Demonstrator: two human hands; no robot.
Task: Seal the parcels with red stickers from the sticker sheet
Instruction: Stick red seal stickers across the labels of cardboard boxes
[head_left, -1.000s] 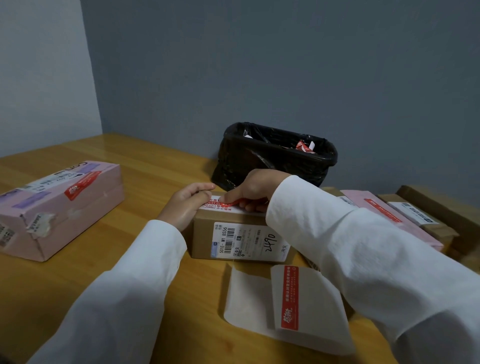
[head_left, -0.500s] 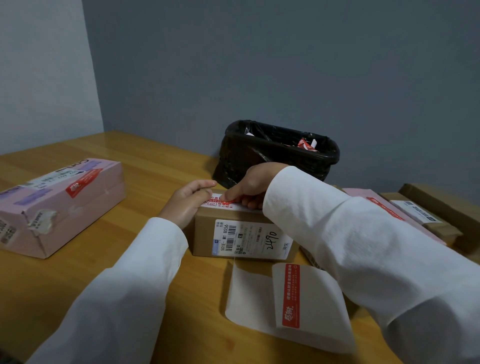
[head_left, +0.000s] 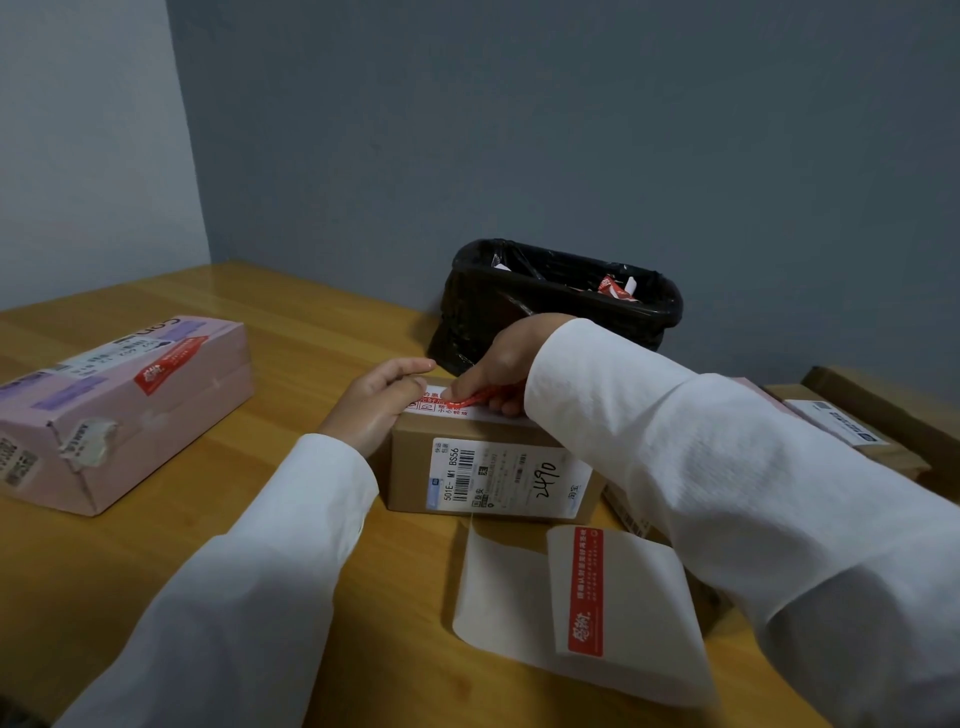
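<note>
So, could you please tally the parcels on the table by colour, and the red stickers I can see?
Pink parcels: 2, one far left, one partly hidden at right
Brown parcels: at least 3, the one being sealed and two at far right
Red stickers: 3, on the left pink parcel, under the right hand, on the sheet
Total: 8

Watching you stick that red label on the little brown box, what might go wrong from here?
The red sticker is still partly lifted under the right hand, so it may crease or land crooked. The left hand only steadies the small brown parcel, which might slide. A sleeve could drag the curled sticker sheet.
</note>
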